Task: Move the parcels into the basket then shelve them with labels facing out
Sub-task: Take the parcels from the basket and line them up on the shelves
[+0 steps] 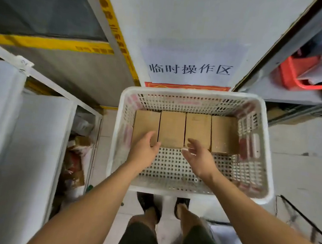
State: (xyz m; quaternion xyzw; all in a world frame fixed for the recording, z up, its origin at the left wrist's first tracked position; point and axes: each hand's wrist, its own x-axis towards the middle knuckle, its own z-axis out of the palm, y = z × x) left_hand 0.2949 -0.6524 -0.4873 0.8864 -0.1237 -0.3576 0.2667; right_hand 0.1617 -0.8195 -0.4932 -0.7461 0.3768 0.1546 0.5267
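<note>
A white perforated basket (196,96) stands on the floor in front of me. Several brown cardboard parcels (172,127) lie side by side in a row along its far half. My left hand (145,150) reaches into the basket, fingers apart, at the near edge of the two leftmost parcels. My right hand (199,157) is open too, palm turned inward, hovering at the near edge of the third parcel (198,126). Neither hand holds anything. The basket's near half shows its bare holed bottom. No labels are visible on the parcels' tops.
A white shelf unit (36,128) with cluttered packages stands at the left. A red basket (300,77) sits on a shelf at the upper right. A white floor sign with dark characters (190,68) lies beyond the basket. My feet (163,207) stand just behind it.
</note>
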